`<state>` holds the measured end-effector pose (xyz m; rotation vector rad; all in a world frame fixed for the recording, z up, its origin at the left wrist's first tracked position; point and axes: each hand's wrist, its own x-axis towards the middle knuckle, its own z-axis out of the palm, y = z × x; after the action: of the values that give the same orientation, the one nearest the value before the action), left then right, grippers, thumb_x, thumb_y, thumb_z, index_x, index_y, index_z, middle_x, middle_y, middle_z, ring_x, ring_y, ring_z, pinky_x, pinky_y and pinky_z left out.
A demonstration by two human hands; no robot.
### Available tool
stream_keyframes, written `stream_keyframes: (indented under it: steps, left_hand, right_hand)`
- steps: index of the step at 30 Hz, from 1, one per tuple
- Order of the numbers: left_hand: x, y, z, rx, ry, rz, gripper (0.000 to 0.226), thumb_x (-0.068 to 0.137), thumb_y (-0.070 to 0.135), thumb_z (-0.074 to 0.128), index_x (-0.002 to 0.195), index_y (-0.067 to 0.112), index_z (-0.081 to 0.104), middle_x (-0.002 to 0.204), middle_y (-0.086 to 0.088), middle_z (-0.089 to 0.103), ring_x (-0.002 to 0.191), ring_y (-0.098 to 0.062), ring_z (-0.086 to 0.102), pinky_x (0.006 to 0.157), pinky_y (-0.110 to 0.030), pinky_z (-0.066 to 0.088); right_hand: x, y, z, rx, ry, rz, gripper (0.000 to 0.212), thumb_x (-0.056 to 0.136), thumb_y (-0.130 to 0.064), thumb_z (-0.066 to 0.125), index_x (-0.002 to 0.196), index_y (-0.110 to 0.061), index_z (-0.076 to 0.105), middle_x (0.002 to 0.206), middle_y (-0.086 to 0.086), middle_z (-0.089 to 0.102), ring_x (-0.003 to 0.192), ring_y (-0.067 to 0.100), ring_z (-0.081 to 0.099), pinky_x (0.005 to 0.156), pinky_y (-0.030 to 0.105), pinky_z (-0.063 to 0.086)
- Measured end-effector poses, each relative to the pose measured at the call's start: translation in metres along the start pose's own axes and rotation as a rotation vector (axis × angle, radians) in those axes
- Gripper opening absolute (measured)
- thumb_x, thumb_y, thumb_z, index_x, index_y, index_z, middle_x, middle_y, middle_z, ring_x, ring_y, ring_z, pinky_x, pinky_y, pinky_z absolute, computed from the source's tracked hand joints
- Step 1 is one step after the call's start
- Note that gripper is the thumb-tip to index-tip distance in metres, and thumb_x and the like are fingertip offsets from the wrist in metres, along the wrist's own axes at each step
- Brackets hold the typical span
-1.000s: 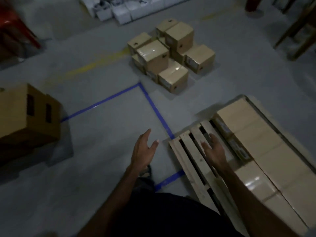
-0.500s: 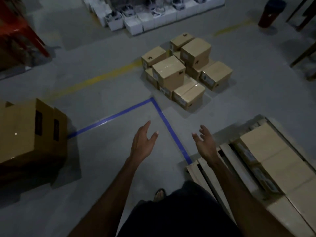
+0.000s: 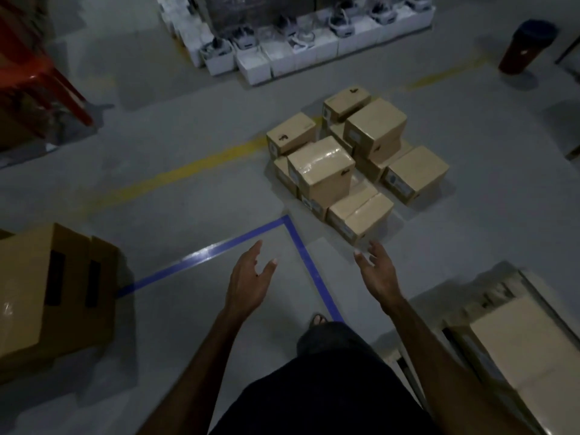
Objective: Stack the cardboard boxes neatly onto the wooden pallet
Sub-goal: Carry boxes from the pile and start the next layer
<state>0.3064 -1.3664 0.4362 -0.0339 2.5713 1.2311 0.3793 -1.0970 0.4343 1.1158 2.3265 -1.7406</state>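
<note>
A loose pile of several small cardboard boxes (image 3: 351,164) sits on the grey floor ahead, just past a blue tape corner (image 3: 290,222). Its nearest box (image 3: 361,216) lies a short way beyond my fingertips. Both arms reach forward: my left hand (image 3: 249,282) and my right hand (image 3: 378,273) are open with spread fingers and hold nothing. At the bottom right, the wooden pallet (image 3: 405,365) shows only an edge, with stacked boxes (image 3: 527,350) on it.
A large brown carton (image 3: 53,296) stands at the left. White boxes with headsets (image 3: 282,48) line the back. A dark red bin (image 3: 527,47) is at the far right, red rack legs (image 3: 40,67) at the far left. A yellow line (image 3: 188,171) crosses the floor.
I have turned from the pallet and moved toward the pile. The pile looks nearer, the pallet has slid to the bottom right, and my right hand has left the pallet slats.
</note>
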Motion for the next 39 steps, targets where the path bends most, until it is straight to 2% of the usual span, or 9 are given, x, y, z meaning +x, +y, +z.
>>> stream_keyframes:
  steps: [6, 14, 19, 24, 28, 34, 39]
  left_hand:
    - [0.102, 0.038, -0.004, -0.030, 0.023, 0.010, 0.069, 0.099, 0.051, 0.063, 0.158, 0.027, 0.040, 0.156, -0.001, 0.049, 0.130, -0.021, 0.056, 0.105, -0.048, 0.052]
    - [0.236, 0.077, -0.008, -0.044, -0.028, 0.038, 0.067, 0.098, 0.049, 0.064, 0.157, 0.023, 0.043, 0.151, -0.006, 0.055, 0.128, -0.022, 0.057, 0.105, -0.046, 0.051]
    - [0.342, 0.093, -0.009, 0.018, -0.156, 0.080, 0.067, 0.099, 0.050, 0.063, 0.157, 0.021, 0.043, 0.150, -0.007, 0.055, 0.125, -0.023, 0.057, 0.104, -0.041, 0.050]
    - [0.440, 0.124, -0.009, 0.141, -0.333, 0.186, 0.066, 0.099, 0.052, 0.063, 0.154, 0.017, 0.048, 0.148, -0.006, 0.056, 0.130, -0.025, 0.055, 0.109, -0.044, 0.047]
    - [0.519, 0.152, 0.004, 0.239, -0.465, 0.269, 0.070, 0.099, 0.052, 0.062, 0.158, 0.021, 0.041, 0.147, -0.009, 0.058, 0.133, -0.028, 0.055, 0.111, -0.047, 0.046]
    - [0.585, 0.192, 0.040, 0.315, -0.591, 0.266, 0.070, 0.099, 0.048, 0.065, 0.159, 0.021, 0.041, 0.147, -0.007, 0.055, 0.127, -0.026, 0.057, 0.107, -0.043, 0.048]
    - [0.623, 0.207, 0.064, 0.355, -0.644, 0.205, 0.071, 0.096, 0.051, 0.067, 0.156, 0.022, 0.043, 0.144, -0.012, 0.057, 0.125, -0.028, 0.058, 0.106, -0.050, 0.051]
  right_hand:
    - [0.102, -0.052, 0.017, -0.046, -0.097, -0.021, 0.067, 0.103, -0.038, 0.062, 0.159, -0.014, 0.035, 0.161, 0.012, 0.041, 0.146, 0.031, 0.042, 0.119, 0.049, 0.038]
    - [0.205, -0.105, 0.041, -0.079, -0.090, 0.027, 0.069, 0.101, -0.045, 0.061, 0.159, -0.018, 0.035, 0.159, 0.013, 0.044, 0.143, 0.033, 0.044, 0.115, 0.051, 0.042]
    - [0.264, -0.128, 0.058, -0.008, -0.015, 0.130, 0.070, 0.101, -0.044, 0.062, 0.160, -0.021, 0.034, 0.158, 0.012, 0.045, 0.140, 0.032, 0.047, 0.112, 0.052, 0.046]
    - [0.306, -0.153, 0.077, 0.095, 0.118, 0.232, 0.067, 0.102, -0.042, 0.061, 0.159, -0.021, 0.035, 0.157, 0.012, 0.046, 0.139, 0.032, 0.048, 0.110, 0.052, 0.048]
    - [0.340, -0.169, 0.087, 0.195, 0.218, 0.285, 0.066, 0.102, -0.040, 0.062, 0.159, -0.021, 0.035, 0.156, 0.012, 0.046, 0.138, 0.030, 0.048, 0.110, 0.049, 0.048]
    - [0.385, -0.176, 0.083, 0.252, 0.288, 0.366, 0.065, 0.102, -0.040, 0.062, 0.158, -0.020, 0.037, 0.156, 0.012, 0.047, 0.138, 0.030, 0.050, 0.111, 0.049, 0.047]
    - [0.428, -0.165, 0.079, 0.276, 0.248, 0.446, 0.069, 0.102, -0.045, 0.061, 0.160, -0.019, 0.034, 0.157, 0.012, 0.046, 0.139, 0.031, 0.049, 0.111, 0.045, 0.046]
